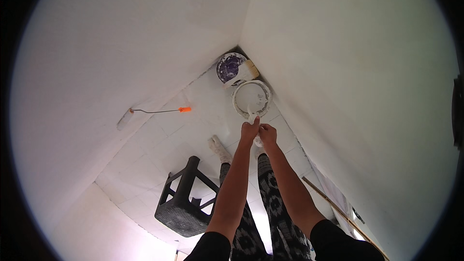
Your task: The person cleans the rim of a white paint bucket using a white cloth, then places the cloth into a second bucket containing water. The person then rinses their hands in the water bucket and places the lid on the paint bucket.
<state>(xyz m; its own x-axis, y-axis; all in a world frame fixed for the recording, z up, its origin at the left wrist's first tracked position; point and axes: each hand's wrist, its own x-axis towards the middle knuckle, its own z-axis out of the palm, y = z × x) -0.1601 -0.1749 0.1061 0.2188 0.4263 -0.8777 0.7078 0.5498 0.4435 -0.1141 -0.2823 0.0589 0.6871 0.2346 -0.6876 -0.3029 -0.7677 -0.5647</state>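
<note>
My left hand [249, 131] is closed around a slim white, paint-smeared thing [252, 111], whose upper end reaches over the near rim of a round white bucket [235, 102]. Its kind is hard to make out. Beside it my right hand [268, 134] is curled closed at the same thing, and a whitish part shows below both hands. Pale liquid or paste lies in the bucket. Just behind stands a second container [229, 67] with a purple, white-splashed top, and across it rests a wide tan-bristled brush [252, 69].
A paint roller [157, 111] with an orange handle leans at the left wall. Near my left leg stands a black stool [186, 208]. A long wooden stick [333, 205] lies along the right wall. Pale walls [159, 34] meet in a corner behind the containers, above a tiled floor [159, 140].
</note>
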